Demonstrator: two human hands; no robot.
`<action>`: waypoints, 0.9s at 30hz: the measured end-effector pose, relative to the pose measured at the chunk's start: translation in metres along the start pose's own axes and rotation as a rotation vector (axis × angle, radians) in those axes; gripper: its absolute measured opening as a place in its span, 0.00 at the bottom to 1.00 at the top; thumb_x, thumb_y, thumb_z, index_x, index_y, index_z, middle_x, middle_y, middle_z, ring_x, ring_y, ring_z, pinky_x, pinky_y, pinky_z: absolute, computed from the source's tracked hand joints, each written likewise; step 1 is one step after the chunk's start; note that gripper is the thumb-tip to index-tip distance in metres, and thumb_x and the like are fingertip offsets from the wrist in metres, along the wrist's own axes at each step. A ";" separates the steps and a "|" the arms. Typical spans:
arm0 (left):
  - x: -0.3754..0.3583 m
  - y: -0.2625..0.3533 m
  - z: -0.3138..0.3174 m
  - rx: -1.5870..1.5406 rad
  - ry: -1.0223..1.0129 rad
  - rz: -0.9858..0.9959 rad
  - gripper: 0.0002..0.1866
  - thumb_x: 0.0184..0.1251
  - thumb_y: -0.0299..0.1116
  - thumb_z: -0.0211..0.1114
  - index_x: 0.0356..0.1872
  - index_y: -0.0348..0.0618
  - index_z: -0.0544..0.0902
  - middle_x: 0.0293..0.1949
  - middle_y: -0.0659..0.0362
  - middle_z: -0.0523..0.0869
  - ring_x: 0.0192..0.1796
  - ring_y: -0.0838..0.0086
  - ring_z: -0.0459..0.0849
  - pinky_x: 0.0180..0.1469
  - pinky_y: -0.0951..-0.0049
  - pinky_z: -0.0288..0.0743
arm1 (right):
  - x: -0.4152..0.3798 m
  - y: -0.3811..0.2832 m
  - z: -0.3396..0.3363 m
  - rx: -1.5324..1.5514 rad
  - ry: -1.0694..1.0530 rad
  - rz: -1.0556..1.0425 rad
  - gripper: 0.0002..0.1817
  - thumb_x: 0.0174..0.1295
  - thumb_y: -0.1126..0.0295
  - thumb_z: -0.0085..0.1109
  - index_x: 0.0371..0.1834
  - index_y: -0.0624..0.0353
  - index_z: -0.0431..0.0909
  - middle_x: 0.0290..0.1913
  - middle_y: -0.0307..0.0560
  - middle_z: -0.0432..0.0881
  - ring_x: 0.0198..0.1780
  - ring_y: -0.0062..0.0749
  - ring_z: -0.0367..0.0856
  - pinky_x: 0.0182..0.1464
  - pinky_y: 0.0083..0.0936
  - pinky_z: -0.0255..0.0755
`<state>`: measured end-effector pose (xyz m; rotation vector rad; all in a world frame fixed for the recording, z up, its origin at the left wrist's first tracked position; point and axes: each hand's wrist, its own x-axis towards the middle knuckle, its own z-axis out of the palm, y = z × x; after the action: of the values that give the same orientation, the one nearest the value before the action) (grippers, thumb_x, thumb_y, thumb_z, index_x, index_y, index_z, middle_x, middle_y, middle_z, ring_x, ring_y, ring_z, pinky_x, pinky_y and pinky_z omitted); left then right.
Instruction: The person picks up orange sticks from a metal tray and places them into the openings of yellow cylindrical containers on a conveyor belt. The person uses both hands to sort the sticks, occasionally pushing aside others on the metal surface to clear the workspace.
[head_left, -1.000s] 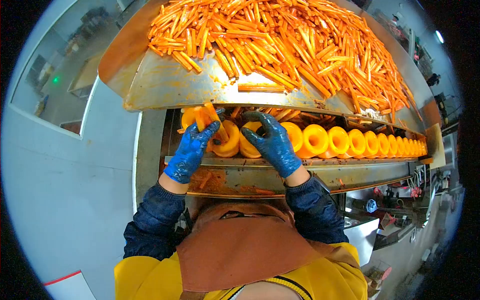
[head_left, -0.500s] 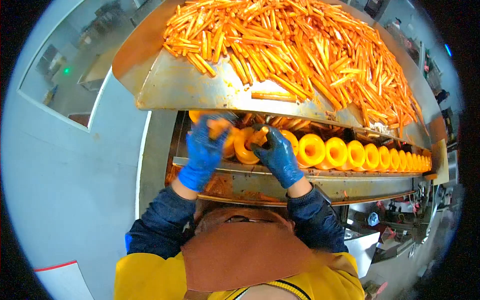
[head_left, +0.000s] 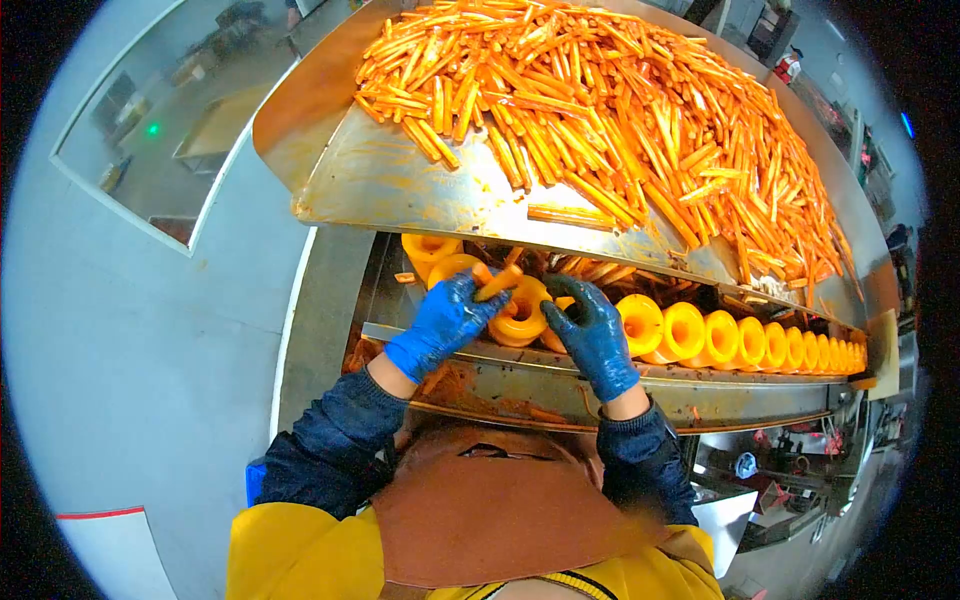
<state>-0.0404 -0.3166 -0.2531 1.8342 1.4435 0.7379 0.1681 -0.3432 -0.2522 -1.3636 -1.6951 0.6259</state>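
My left hand (head_left: 446,322), in a blue glove, pinches short orange food sticks (head_left: 497,284) above the row of yellow funnel-shaped cups. Right below them is the round mouth of one yellow cup (head_left: 520,312). My right hand (head_left: 592,338), gloved in blue with dark wet stains, hovers over the cups just to the right. Its thumb and fingers are apart and curved, with nothing visible between them. Beyond both hands, a big heap of glossy orange sticks (head_left: 620,120) lies on a raised metal tray (head_left: 400,195).
Yellow cups (head_left: 683,332) continue in a line to the far right. A metal ledge (head_left: 520,380) with orange residue runs along my side of them. More sticks (head_left: 595,270) lie under the tray's edge. A lone stick (head_left: 570,216) rests near the tray's front lip.
My left hand has moved right and down from the far-left cups, and its sticks now show over a cup. My right hand has drawn back to the right, without the stick it held.
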 end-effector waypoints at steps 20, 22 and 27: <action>0.014 -0.020 0.003 -0.199 0.129 0.363 0.13 0.59 0.26 0.67 0.45 0.39 0.81 0.46 0.56 0.82 0.50 0.70 0.81 0.54 0.71 0.74 | -0.009 -0.001 -0.023 0.036 -0.088 0.064 0.14 0.57 0.68 0.64 0.46 0.58 0.80 0.37 0.49 0.82 0.29 0.32 0.80 0.34 0.25 0.75; 0.010 -0.006 -0.011 -0.211 0.124 0.345 0.13 0.60 0.27 0.66 0.46 0.40 0.81 0.46 0.56 0.83 0.50 0.70 0.81 0.54 0.71 0.74 | 0.001 0.001 -0.030 -0.065 -0.088 -0.037 0.14 0.56 0.67 0.64 0.45 0.58 0.80 0.37 0.50 0.82 0.30 0.36 0.80 0.35 0.27 0.75; 0.043 0.002 -0.071 -0.213 0.110 0.236 0.20 0.62 0.34 0.66 0.55 0.43 0.78 0.51 0.55 0.82 0.51 0.66 0.81 0.56 0.69 0.73 | 0.063 -0.014 -0.061 -0.245 -0.125 -0.099 0.14 0.56 0.64 0.63 0.45 0.53 0.82 0.40 0.50 0.83 0.41 0.46 0.82 0.43 0.34 0.76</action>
<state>-0.0844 -0.2636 -0.2072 1.8380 1.1745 1.0812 0.2098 -0.2947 -0.1902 -1.4229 -1.9794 0.4671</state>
